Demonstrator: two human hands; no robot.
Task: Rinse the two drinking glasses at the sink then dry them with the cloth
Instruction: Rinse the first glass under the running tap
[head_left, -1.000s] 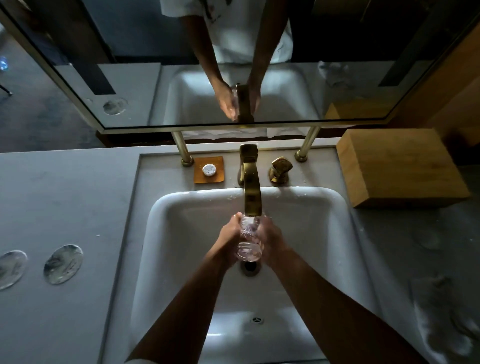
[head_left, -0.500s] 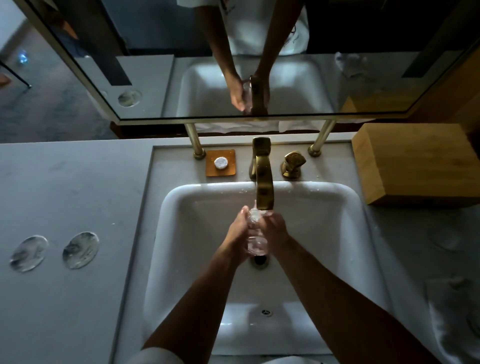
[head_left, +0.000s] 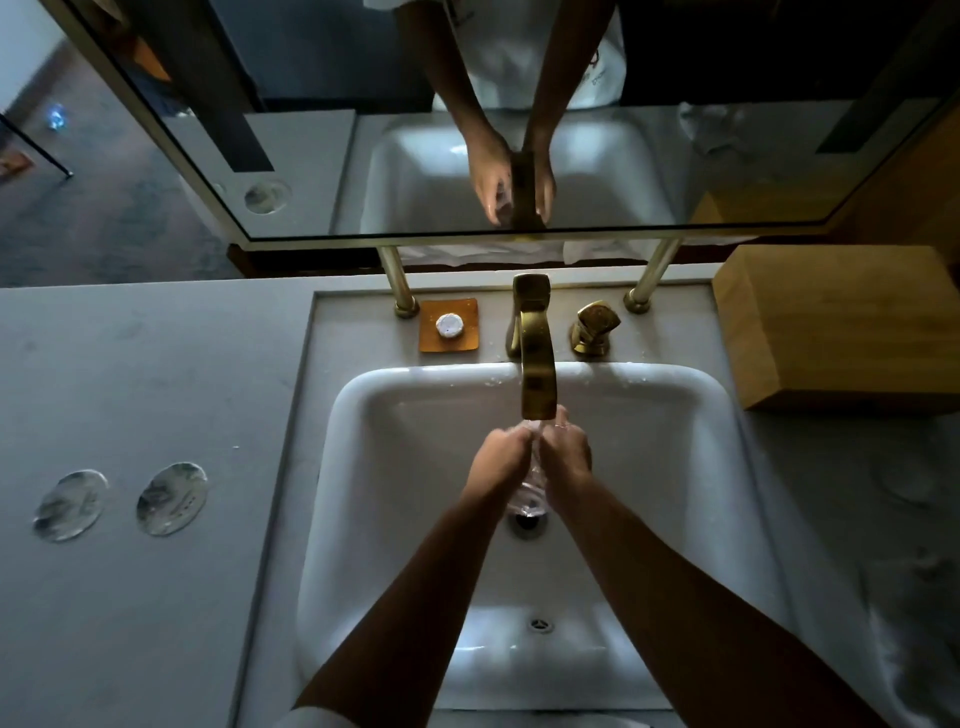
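A clear drinking glass (head_left: 530, 491) is held upright under the spout of the brass tap (head_left: 535, 364), over the drain of the white sink (head_left: 691, 415). My left hand (head_left: 496, 460) grips its left side and my right hand (head_left: 566, 452) grips its right side, fingers curled round it. Only the glass's lower part shows between the hands. A pale cloth (head_left: 919, 649) lies on the counter to the right of the sink, dim and hard to make out. No second glass can be picked out.
Two round glass coasters (head_left: 171, 498) lie on the grey counter at the left. A soap dish with a white soap (head_left: 449, 325) and a brass tap handle (head_left: 595, 327) stand behind the basin. A wooden box (head_left: 841, 327) sits at the back right. A mirror hangs above.
Both hands have closed in tighter round the glass under the spout, hiding more of it. The camera has shifted, so the sink sits a little further right and lower in view.
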